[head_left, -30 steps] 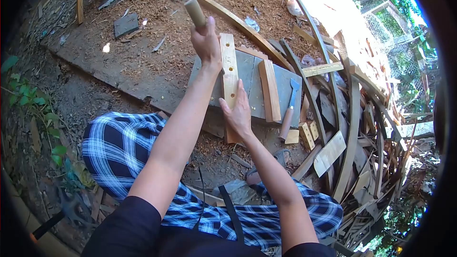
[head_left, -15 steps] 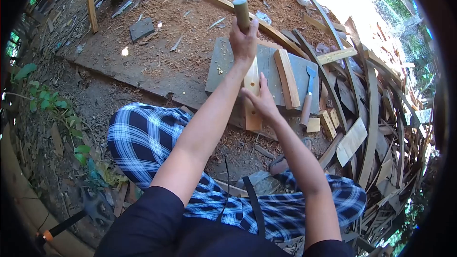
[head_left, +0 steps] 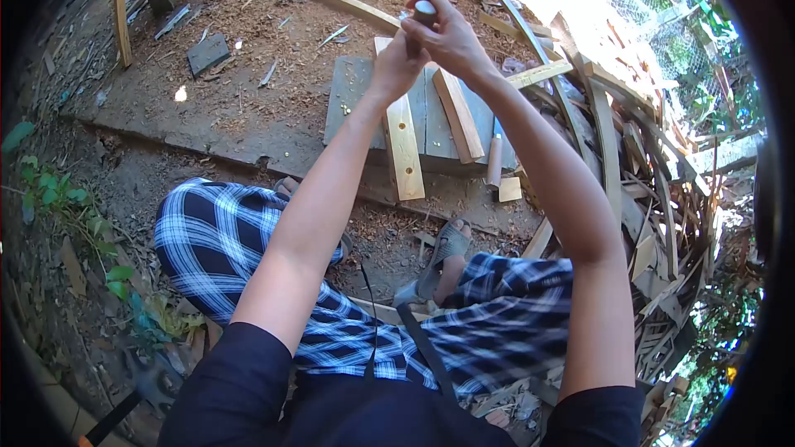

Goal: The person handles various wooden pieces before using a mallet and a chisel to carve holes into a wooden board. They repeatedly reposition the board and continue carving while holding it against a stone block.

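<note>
Both hands meet around an upright wooden handle (head_left: 425, 10) at the far end of a pale wood strip (head_left: 403, 145). My left hand (head_left: 397, 70) is wrapped round its lower part, and my right hand (head_left: 447, 37) closes over the upper part. Whatever the handle's lower end joins is hidden by the hands. The strip has round holes and lies on a grey block (head_left: 352, 95), its near end jutting past the edge. A second wood piece (head_left: 458, 114) rests to its right, beside a chisel (head_left: 495, 157) with a wooden handle.
A small pale wood block (head_left: 509, 189) sits by the chisel's handle. Curved wooden strips (head_left: 609, 149) and scraps are heaped at the right. A dark flat block (head_left: 208, 55) lies on the shavings at the left. A sandalled foot (head_left: 451, 252) is below the grey block.
My right hand has left the holed strip and moved up onto the handle. My left hand still grips it. The whole view has shifted, with the scene now further left.
</note>
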`<state>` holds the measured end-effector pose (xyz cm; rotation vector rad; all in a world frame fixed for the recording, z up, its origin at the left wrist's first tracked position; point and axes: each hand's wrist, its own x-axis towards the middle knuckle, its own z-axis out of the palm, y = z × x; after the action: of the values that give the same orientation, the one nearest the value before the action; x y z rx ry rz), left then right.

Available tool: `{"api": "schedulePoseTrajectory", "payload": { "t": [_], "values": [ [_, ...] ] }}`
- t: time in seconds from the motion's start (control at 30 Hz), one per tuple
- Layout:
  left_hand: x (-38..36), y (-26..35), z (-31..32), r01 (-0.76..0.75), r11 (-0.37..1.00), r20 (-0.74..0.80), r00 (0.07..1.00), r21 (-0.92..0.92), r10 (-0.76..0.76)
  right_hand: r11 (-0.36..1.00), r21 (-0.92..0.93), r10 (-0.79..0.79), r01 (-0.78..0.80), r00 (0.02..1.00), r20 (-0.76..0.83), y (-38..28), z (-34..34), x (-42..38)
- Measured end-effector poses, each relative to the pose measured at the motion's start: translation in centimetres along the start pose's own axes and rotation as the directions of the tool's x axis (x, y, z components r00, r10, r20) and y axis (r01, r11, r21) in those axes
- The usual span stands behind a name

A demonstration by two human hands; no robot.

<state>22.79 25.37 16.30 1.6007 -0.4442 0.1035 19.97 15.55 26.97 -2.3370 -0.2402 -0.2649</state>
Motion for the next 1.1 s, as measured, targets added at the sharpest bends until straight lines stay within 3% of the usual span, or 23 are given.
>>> {"api": "schedulePoseTrajectory", "payload": {
  "t": [0.03, 0.1, 0.13, 0.17, 0.23, 0.27, 0.37, 0.4, 0.43, 0.47, 0.63, 0.7, 0.77, 0.83, 0.9, 0.97, 1.03, 1.1],
  "values": [
    [-0.6, -0.5, -0.6, 0.001, 1.0, 0.027, 1.0, 0.005, -0.002, 1.0, 0.008, 0.018, -0.018, 1.0, -0.019, 0.4, -0.3, -0.2],
    [-1.3, -1.6, -2.3, -0.123, 0.958, 0.181, 0.981, 0.258, 0.077, 1.0, -0.029, -0.004, 0.008, 0.993, 0.12, 1.0, -1.1, 0.2],
    [-1.4, -3.2, -2.9, -0.008, 0.952, 0.211, 0.976, 0.305, -0.06, 0.996, -0.067, -0.053, 0.063, 0.987, 0.153, 0.9, -1.7, 0.1],
    [-2.4, -4.1, -2.5, -0.002, 0.949, 0.221, 0.973, 0.316, -0.071, 0.988, -0.107, -0.09, 0.108, 0.983, 0.159, 1.1, -2.3, -0.2],
    [-5.3, -5.8, -1.8, 0.327, 0.895, 0.006, 0.939, 0.304, -0.345, 0.987, -0.088, -0.124, 0.135, 0.986, 0.115, 1.8, -2.9, -1.4],
    [-6.5, -6.5, -1.3, 0.325, 0.885, 0.04, 0.933, 0.334, -0.358, 0.986, -0.04, -0.158, 0.162, 0.984, 0.083, 2.3, -2.9, -2.2],
    [-10.1, -7.7, 2.4, 0.162, 0.814, -0.007, 0.982, 0.557, -0.19, 0.989, 0.017, -0.145, 0.148, 0.983, -0.114, 3.3, -2.6, -6.1],
    [-10.5, -7.8, 3.4, 0.126, 0.816, 0.049, 0.981, 0.565, -0.186, 0.994, 0.033, -0.097, 0.102, 0.987, -0.128, 3.0, -3.1, -7.4],
    [-10.9, -8.0, 3.9, 0.161, 0.86, -0.002, 0.983, 0.483, -0.183, 0.996, 0.06, -0.053, 0.061, 0.99, -0.129, 2.9, -3.5, -8.3],
    [-10.8, -7.9, 4.0, 0.193, 0.896, -0.071, 0.981, 0.399, -0.18, 0.99, 0.085, -0.1, 0.117, 0.979, -0.176, 3.7, -3.4, -8.4],
    [-9.7, -7.2, 4.4, 0.173, 0.877, -0.031, 0.984, 0.448, -0.178, 0.997, 0.028, -0.06, 0.07, 0.962, -0.268, 3.2, -6.6, -8.9],
    [-9.3, -6.2, 3.7, 0.161, 0.876, 0.003, 0.983, 0.454, -0.182, 0.994, 0.112, 0.054, -0.015, 0.931, -0.362, 2.4, -8.0, -9.4],
    [-9.1, -5.3, 2.7, 0.18, 0.894, 0.17, 0.948, 0.411, -0.269, 0.948, 0.309, 0.007, 0.079, 0.963, -0.269, 2.8, -9.1, -8.4],
    [-9.0, -5.3, 2.2, 0.157, 0.875, 0.18, 0.948, 0.458, -0.264, 0.942, 0.332, 0.035, 0.043, 0.974, -0.224, 3.2, -9.3, -7.7],
    [-9.3, -6.5, 1.7, -0.017, 0.879, 0.271, 0.954, 0.477, -0.129, 0.905, 0.425, 0.05, 0.024, 0.986, -0.161, 3.8, -9.6, -7.7],
    [-9.0, -6.5, 1.3, 0.081, 0.888, 0.28, 0.933, 0.453, -0.228, 0.939, 0.343, 0.041, 0.032, 0.978, -0.205, 4.8, -9.5, -8.0],
    [-8.3, -6.8, 1.2, 0.001, 0.883, 0.342, 0.922, 0.47, -0.183, 0.952, 0.304, 0.095, -0.04, 0.982, -0.166, 6.2, -9.1, -8.7],
    [-7.8, -6.8, 1.1, 0.018, 0.884, 0.319, 0.929, 0.466, -0.188, 0.962, 0.268, 0.083, -0.04, 0.985, -0.15, 6.5, -9.1, -9.4]
  ]
}}
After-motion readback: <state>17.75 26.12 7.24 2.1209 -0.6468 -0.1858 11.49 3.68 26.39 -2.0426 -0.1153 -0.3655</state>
